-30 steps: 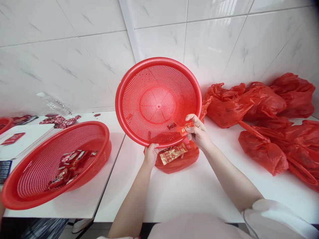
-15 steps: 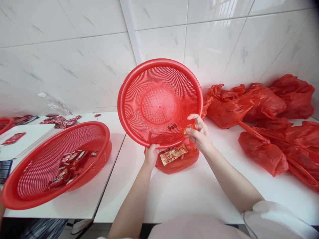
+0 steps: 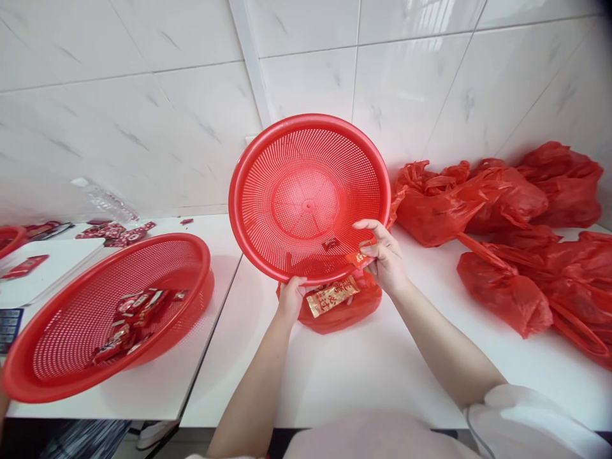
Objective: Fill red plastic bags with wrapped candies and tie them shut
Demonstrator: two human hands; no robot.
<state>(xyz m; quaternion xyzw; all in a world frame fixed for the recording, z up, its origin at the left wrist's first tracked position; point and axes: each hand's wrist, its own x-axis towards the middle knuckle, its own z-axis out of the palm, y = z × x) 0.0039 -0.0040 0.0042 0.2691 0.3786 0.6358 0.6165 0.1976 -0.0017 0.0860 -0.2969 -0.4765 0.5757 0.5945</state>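
A large red plastic colander is tilted up toward me over the table. My left hand is closed on its lower rim. At the colander's lower right, my right hand pinches a small orange-red packet with pale lettering; its index finger is stretched out. One small dark red packet lies inside the colander's lower wall. Beneath the colander is an open red plastic bag, with a gold packet with red lettering on top. The rest of its contents is mostly hidden.
Another red colander on the left holds several red packets. Tied red plastic bags fill the right side. A clear bottle lies at the back left, by a white tray. A tiled wall stands behind.
The colander has shifted slightly right. My right index finger has straightened, and the orange-red packet has tipped a little lower. My left hand has kept its grip on the rim.
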